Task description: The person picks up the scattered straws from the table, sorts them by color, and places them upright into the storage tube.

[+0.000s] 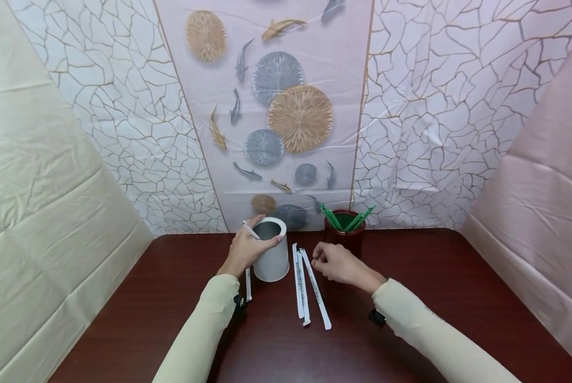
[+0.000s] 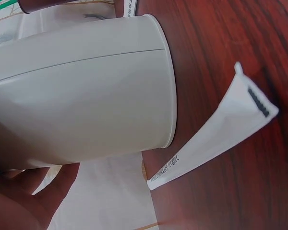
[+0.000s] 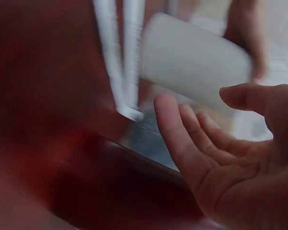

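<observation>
My left hand (image 1: pixel 248 246) grips a light grey round canister (image 1: pixel 272 261) near its rim, thumb on the near side and fingers around the back. The canister stands upright on the table, its top uncovered. A white stick-like end (image 1: pixel 251 230) shows at the rim beside that hand; whether it is held or leans there I cannot tell. My right hand (image 1: pixel 343 264), its fingers loosely bent with nothing between them, hovers right of several slim white paper-wrapped sticks (image 1: pixel 314 287) printed with small dark letters. One more such wrapped stick (image 2: pixel 216 134) lies left of the canister.
Behind the right hand stands a dark red cup (image 1: pixel 332 236) with several green slim sticks (image 1: pixel 359 219) leaning in it. The dark red-brown table (image 1: pixel 171 314) ends at a patterned cloth backdrop (image 1: pixel 276 122), with plain cloth walls on both sides.
</observation>
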`<state>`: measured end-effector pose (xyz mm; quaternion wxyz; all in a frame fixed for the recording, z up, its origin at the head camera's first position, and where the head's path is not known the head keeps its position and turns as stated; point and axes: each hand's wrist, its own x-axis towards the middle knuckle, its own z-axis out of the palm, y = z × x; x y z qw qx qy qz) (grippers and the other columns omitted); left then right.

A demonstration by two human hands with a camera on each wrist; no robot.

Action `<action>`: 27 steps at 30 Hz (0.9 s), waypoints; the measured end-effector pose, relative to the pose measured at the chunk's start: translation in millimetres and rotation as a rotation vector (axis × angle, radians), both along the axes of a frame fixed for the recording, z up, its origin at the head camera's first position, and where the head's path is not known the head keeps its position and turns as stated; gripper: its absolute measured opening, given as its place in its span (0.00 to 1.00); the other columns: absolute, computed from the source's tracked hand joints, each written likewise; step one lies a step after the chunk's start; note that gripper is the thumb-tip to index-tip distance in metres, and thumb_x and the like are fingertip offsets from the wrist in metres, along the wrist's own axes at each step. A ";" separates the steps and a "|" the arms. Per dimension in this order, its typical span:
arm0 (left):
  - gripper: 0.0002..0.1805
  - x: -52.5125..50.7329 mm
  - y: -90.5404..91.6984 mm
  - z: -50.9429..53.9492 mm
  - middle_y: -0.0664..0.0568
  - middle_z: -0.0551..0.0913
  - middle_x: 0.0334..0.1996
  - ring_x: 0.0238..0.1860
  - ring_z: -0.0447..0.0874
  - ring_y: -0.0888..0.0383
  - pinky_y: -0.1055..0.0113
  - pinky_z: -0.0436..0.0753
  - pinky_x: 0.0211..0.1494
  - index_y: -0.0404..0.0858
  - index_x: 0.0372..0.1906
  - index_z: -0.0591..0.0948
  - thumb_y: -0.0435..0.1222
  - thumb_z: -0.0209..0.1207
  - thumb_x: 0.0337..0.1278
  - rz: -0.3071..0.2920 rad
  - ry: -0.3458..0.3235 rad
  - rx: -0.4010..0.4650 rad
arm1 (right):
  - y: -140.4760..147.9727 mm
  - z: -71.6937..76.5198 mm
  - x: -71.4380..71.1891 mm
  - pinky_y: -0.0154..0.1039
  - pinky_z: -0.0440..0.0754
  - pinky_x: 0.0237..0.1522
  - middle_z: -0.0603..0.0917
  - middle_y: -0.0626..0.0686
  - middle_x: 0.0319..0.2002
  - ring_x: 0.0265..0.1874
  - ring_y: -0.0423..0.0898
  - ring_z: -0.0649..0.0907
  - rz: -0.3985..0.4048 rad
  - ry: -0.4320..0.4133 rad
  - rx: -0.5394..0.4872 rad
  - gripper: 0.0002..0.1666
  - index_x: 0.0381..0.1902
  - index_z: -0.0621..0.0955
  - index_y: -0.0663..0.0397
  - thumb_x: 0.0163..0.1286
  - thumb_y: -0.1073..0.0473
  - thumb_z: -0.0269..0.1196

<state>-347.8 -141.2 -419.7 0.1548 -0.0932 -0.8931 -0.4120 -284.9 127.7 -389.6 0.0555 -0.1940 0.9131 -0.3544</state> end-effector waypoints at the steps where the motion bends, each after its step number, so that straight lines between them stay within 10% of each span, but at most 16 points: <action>1: 0.52 -0.1 0.1 -0.6 0.45 0.69 0.77 0.69 0.76 0.34 0.35 0.79 0.60 0.50 0.78 0.73 0.67 0.72 0.49 -0.002 0.001 0.001 | 0.4 -8.6 -0.1 0.40 0.84 0.27 0.86 0.55 0.34 0.23 0.45 0.83 -0.015 -0.025 -0.014 0.09 0.51 0.80 0.63 0.79 0.62 0.62; 11: 0.52 1.1 -2.2 0.8 0.47 0.69 0.78 0.72 0.72 0.34 0.33 0.77 0.62 0.50 0.78 0.73 0.67 0.72 0.48 -0.006 0.009 0.020 | -5.3 -43.3 -4.1 0.44 0.90 0.32 0.86 0.58 0.39 0.28 0.49 0.88 -0.176 -0.210 -0.110 0.10 0.42 0.83 0.65 0.75 0.60 0.67; 18: 0.52 1.6 -2.0 -0.8 0.47 0.69 0.78 0.74 0.70 0.34 0.33 0.77 0.63 0.50 0.78 0.72 0.67 0.72 0.49 -0.009 -0.003 0.016 | -17.2 -55.4 -8.7 0.39 0.86 0.22 0.82 0.56 0.17 0.15 0.47 0.84 -0.190 -0.140 0.055 0.19 0.20 0.82 0.63 0.70 0.62 0.72; 27: 0.53 1.1 0.1 -1.4 0.47 0.69 0.78 0.74 0.69 0.33 0.33 0.76 0.64 0.50 0.78 0.73 0.68 0.72 0.48 -0.018 -0.005 0.020 | -20.0 -52.5 -10.5 0.41 0.86 0.23 0.80 0.56 0.16 0.13 0.47 0.84 -0.148 -0.110 0.147 0.17 0.20 0.76 0.59 0.70 0.69 0.66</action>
